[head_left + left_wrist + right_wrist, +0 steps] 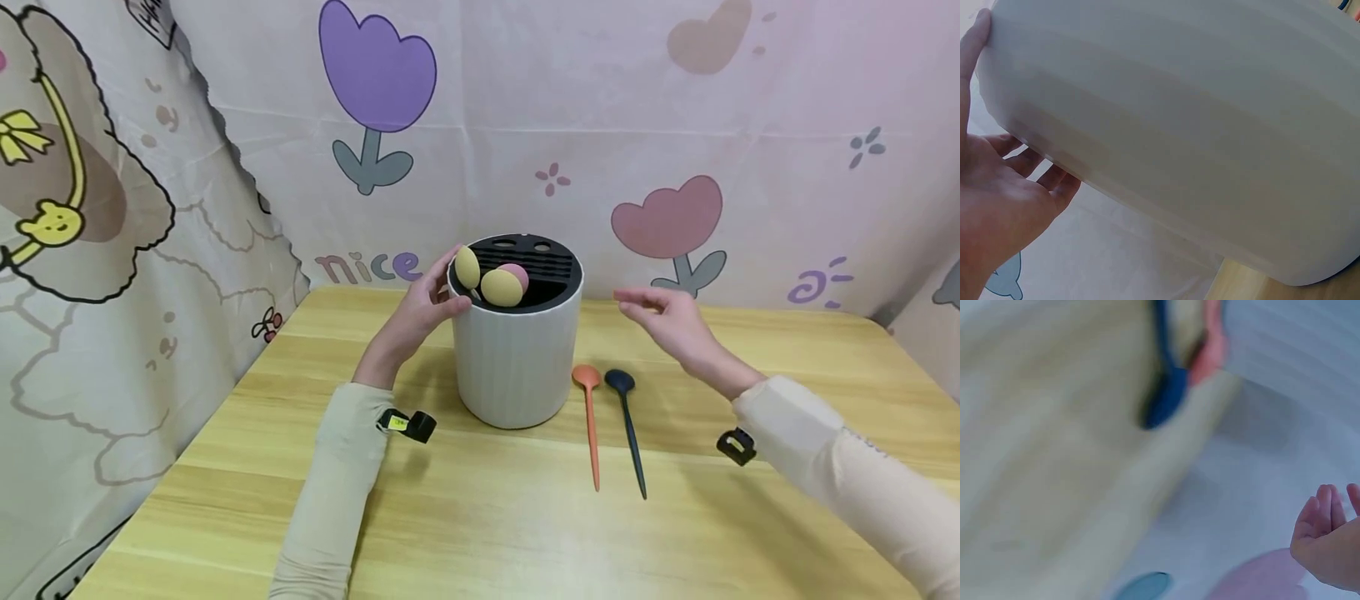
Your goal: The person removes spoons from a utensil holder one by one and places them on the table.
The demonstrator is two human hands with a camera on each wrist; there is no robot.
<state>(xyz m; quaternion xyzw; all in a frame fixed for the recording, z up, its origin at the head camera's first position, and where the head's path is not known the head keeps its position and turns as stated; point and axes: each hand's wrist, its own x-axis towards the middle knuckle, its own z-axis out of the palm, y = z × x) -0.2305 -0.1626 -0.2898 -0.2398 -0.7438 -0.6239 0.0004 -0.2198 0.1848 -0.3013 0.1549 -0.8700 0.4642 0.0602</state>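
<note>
A white ribbed utensil holder with a black slotted top stands upright on the table. My left hand holds its left side near the rim, thumb at the front and fingers further back; the left wrist view shows the fingers against the white wall. Two pale yellow spoon-like heads and a pink one stick up from the top's left part. To the right of the holder, my right hand hovers with nothing in it. Below it lie an orange spoon and a dark blue spoon.
The wooden table reaches back to a patterned cloth that hangs behind it and along the left side. The two loose spoons lie side by side, bowls toward the back, just right of the holder's base.
</note>
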